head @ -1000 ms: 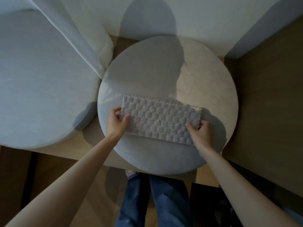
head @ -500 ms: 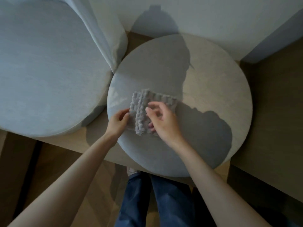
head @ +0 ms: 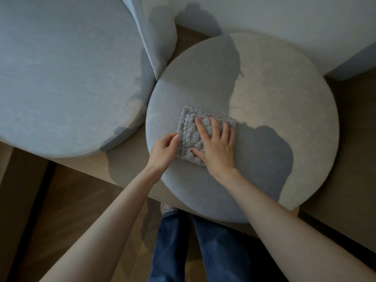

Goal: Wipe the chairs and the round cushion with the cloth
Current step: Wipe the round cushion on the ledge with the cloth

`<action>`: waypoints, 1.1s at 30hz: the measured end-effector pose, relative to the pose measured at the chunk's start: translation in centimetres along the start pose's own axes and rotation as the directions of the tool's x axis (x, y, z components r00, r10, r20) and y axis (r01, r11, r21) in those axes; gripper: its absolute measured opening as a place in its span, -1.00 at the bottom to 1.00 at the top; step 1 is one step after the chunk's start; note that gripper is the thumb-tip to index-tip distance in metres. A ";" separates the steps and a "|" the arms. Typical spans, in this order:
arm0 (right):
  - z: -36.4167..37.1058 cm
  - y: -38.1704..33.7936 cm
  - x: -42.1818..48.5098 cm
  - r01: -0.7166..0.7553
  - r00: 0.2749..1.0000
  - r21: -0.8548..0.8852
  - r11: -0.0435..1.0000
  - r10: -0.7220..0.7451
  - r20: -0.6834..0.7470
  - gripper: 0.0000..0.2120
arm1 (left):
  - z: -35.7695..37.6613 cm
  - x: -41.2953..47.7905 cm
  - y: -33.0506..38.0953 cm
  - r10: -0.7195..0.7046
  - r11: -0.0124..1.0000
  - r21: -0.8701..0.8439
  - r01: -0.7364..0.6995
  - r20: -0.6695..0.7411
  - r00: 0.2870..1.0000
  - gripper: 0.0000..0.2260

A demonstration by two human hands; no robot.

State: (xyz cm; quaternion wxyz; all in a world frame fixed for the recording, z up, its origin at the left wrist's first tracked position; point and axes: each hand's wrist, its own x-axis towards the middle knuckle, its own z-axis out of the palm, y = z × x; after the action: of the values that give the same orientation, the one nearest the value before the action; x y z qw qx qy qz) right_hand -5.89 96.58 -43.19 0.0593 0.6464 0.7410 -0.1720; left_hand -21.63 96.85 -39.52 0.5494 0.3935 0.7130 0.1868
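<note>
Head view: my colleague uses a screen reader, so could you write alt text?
A person's right hand presses flat on a folded textured cloth on a round cushion, while the left hand pinches the cloth's left edge. A larger round seat sits alongside.

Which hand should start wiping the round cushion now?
Probably the right hand: it lies flat on the folded cloth on the round cushion, ready to push. The left hand only pinches the cloth's edge.

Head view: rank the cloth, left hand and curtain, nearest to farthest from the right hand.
1. The cloth: under the right hand, on the round cushion.
2. The left hand: just beside, at the cloth's left edge.
3. The curtain: farthest, up and left.
</note>
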 end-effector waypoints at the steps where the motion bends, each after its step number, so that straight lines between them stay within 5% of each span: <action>1: -0.1 0.1 0.5 0.011 1.000 -0.036 0.999 -0.012 -0.019 -0.20 | 0.0 0.0 0.1 0.000 1.000 0.004 0.001 -0.004 1.000 -0.74; 5: -1.4 0.9 2.3 0.112 0.994 -0.111 0.988 -0.112 -0.002 -0.35 | -0.1 0.1 0.6 0.021 1.000 0.013 -0.021 -0.039 0.999 -0.72; 10: -3.9 2.6 2.1 0.139 0.990 0.176 0.975 -0.131 -0.053 -0.57 | 0.4 0.3 2.5 0.077 0.995 -0.056 -0.080 -0.056 0.996 -0.72; 14: -7.5 6.5 1.5 0.028 0.957 0.385 0.922 0.087 -0.278 -0.65 | 2.3 1.5 5.5 0.127 0.991 -0.033 -0.127 -0.008 0.992 -0.72; 18: -10.2 10.9 2.5 -0.120 0.828 0.495 0.861 0.362 -0.429 -0.65 | 5.2 2.8 9.1 0.147 0.988 -0.053 -0.148 -0.005 0.989 -0.71; 22: -9.7 13.0 2.9 -0.413 0.892 0.238 0.879 0.444 -0.091 -0.26 | 7.7 3.8 10.6 0.161 0.986 0.027 -0.162 0.045 0.986 -0.69; 26: -8.3 13.1 1.9 -0.112 0.986 0.075 0.991 0.120 -0.115 -0.26 | 8.5 4.2 9.8 0.204 0.962 0.177 -0.205 0.024 0.979 -0.67; 28: -7.1 13.6 2.2 0.015 1.000 0.029 0.999 -0.016 0.009 -0.24 | 8.4 4.3 9.2 0.263 0.924 0.284 -0.255 0.011 0.965 -0.64; 30: -5.9 14.0 2.8 0.036 0.991 0.004 0.999 -0.037 0.133 -0.15 | 8.3 4.6 8.6 0.308 0.873 0.387 -0.295 0.031 0.951 -0.61; 33: -5.2 14.0 3.7 0.039 0.995 -0.039 0.998 -0.036 0.095 -0.08 | 8.1 5.0 8.0 0.331 0.821 0.479 -0.311 0.044 0.943 -0.59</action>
State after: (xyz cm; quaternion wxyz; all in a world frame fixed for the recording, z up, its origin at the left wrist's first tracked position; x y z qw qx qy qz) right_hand 7.93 103.23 -41.98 0.1043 0.6222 0.7527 -0.1882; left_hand -11.68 104.31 -39.71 0.3807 0.6273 0.6717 0.1026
